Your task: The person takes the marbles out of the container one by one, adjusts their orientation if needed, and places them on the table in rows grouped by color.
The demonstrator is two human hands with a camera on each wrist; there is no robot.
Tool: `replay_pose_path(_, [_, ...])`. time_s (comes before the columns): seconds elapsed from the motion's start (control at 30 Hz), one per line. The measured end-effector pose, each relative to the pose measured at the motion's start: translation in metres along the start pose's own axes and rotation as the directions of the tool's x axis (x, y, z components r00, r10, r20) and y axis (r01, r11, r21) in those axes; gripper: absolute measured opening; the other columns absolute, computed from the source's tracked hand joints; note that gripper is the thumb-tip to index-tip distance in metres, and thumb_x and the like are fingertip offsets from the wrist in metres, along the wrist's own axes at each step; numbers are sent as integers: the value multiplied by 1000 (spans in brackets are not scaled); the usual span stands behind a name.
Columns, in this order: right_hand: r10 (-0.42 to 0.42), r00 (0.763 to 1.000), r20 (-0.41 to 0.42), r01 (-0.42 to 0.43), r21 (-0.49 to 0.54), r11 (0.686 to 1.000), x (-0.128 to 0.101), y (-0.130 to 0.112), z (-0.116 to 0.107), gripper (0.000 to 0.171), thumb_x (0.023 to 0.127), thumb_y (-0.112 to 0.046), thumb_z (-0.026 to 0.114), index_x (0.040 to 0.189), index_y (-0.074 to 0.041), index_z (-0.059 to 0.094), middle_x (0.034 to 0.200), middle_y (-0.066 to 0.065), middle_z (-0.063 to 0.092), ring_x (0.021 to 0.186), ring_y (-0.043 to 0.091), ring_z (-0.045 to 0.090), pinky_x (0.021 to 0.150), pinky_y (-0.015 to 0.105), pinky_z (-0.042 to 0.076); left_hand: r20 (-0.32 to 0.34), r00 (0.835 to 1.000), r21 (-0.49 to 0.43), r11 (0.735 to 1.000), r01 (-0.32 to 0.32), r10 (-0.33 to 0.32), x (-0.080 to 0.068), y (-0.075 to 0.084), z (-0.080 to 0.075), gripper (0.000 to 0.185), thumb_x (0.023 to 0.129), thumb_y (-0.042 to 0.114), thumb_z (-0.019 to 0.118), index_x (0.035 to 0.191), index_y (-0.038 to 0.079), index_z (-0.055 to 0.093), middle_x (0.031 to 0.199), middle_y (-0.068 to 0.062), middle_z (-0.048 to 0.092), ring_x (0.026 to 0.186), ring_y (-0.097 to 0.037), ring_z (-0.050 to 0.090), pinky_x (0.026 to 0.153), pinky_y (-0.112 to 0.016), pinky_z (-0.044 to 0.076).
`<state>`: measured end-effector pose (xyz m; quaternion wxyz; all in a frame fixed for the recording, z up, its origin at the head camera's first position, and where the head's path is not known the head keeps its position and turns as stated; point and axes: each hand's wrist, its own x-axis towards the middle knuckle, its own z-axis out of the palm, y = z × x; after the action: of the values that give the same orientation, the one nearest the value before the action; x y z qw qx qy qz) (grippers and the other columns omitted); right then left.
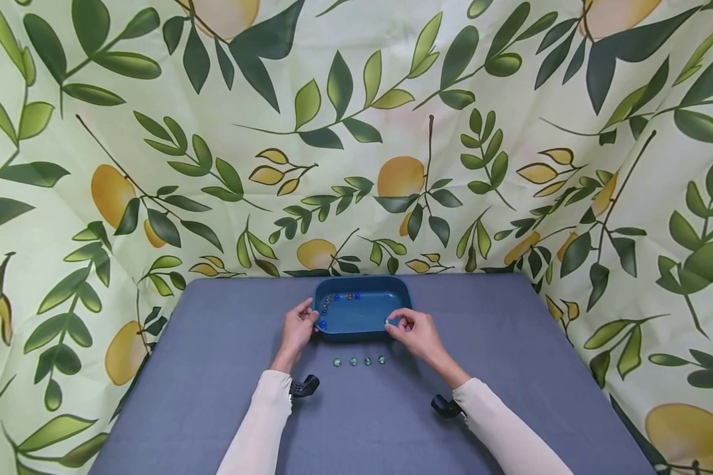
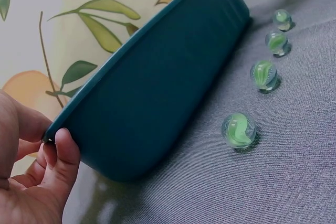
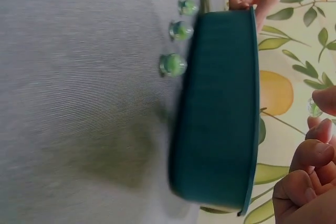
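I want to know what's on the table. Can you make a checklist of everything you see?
Surface: grey cloth table.
Job's things: blue tray with several marbles inside, mostly blue; four green marbles in a row on the cloth before it.
Clutter: nothing seen.
Grips: left hand holds the tray's left rim; right hand pinches one marble over the tray's right end.
Cables: nothing seen; black wrist mounts under both sleeves.
Surroundings: lemon-and-leaf backdrop behind and at both sides.

Grey table [image 1: 214, 396] with teal tray [image 1: 362, 335], four marbles [image 1: 360, 361]
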<state>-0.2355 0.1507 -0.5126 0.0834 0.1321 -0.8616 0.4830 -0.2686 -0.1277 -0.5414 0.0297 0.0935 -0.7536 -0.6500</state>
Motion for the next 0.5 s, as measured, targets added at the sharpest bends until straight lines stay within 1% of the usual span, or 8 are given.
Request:
replay_pose_path(0.1, [13, 1000, 3, -13, 2, 1000, -8, 4, -3, 8, 84, -17, 77, 90, -15, 72, 61, -5, 51, 50, 3, 41, 51, 20, 37, -3, 1000, -6, 1000, -8, 8, -1, 1, 0, 46, 95, 3, 57, 141, -1, 51, 95, -6, 46, 76, -13, 50, 60, -27, 54])
replay_pose_path(0.33, [58, 998, 25, -58, -19, 998, -25, 17, -6, 9, 83, -17, 78, 88, -14, 71, 62, -5, 51, 51, 1, 42, 51, 19, 36, -18, 998, -19, 998, -55, 55, -2, 1, 0, 45, 94, 1, 57, 138, -4, 53, 92, -5, 47, 74, -12, 51, 57, -25, 53])
replay_pose_path(0.5, [60, 998, 37, -58, -61, 996, -34, 25, -4, 10, 81, -14, 79, 87, -15, 71, 61, -7, 52, 50, 0, 42, 50, 19, 36, -11, 1000, -8, 1000, -8, 8, 0, 0, 0, 46, 95, 3, 57, 141, 1, 52, 96, -6, 48, 76, -14, 51, 60, -26, 54])
